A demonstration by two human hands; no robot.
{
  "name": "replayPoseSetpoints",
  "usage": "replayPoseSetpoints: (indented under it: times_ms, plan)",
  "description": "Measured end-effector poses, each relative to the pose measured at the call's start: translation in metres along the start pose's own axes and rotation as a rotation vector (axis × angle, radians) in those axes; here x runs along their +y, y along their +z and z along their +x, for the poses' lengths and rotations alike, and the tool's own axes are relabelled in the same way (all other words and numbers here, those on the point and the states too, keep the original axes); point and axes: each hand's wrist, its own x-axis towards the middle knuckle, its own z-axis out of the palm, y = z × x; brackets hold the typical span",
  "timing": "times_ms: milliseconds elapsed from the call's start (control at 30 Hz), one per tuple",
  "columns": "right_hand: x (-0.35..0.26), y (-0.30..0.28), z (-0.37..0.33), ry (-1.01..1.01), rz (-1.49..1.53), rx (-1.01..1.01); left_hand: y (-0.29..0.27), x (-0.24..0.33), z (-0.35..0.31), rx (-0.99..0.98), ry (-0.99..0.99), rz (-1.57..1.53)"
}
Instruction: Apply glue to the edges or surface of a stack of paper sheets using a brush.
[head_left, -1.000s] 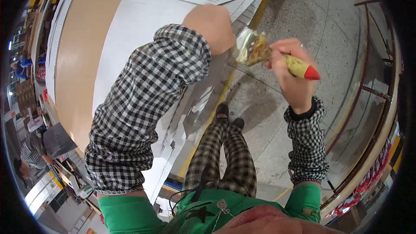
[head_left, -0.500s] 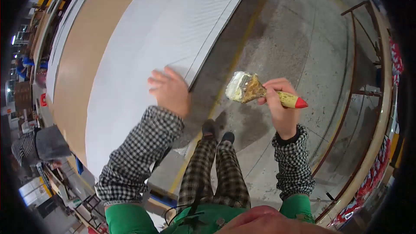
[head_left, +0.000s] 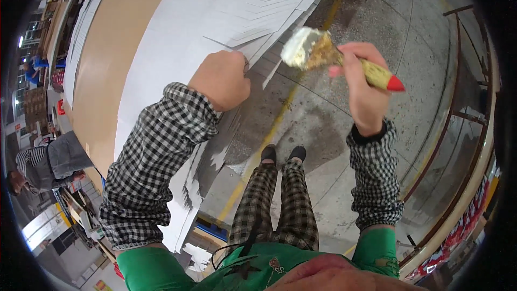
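Observation:
My right hand (head_left: 363, 83) is wrapped round the handle of a wide paintbrush (head_left: 318, 51), raised over the floor. The brush has a pale, worn handle with a red end, and its bristles are thick with white paste. My left hand (head_left: 221, 81) is curled closed at the right edge of the white sheets (head_left: 156, 64), its fingertips tucked under and partly hidden. The sheets lie layered, with many stepped edges showing beyond the hand, and a loose flap stands out beside my knuckles.
A brown board (head_left: 107, 75) borders the sheets on the left. Farther left, a person in a striped top (head_left: 32, 159) bends over. A metal-framed rack (head_left: 468, 116) stands at the right. The grey floor (head_left: 323, 124) carries a yellow line.
My left hand went from lying spread on the sheets to closed at their edge, and the sheets' edges shifted and fanned apart. My right hand moved the brush up and slightly right.

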Motion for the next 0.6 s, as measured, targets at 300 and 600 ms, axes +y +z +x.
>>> replayPoseSetpoints:
  times_ms: [300, 600]
  plan:
    - [-0.005, 0.003, 0.001, -0.04, -0.029, 0.033, -0.011, 0.011, -0.005, 0.028, 0.063, 0.001]
    - [0.004, 0.008, -0.011, -0.017, -0.098, -0.052, -0.018, 0.016, -0.006, -0.043, 0.033, 0.009]
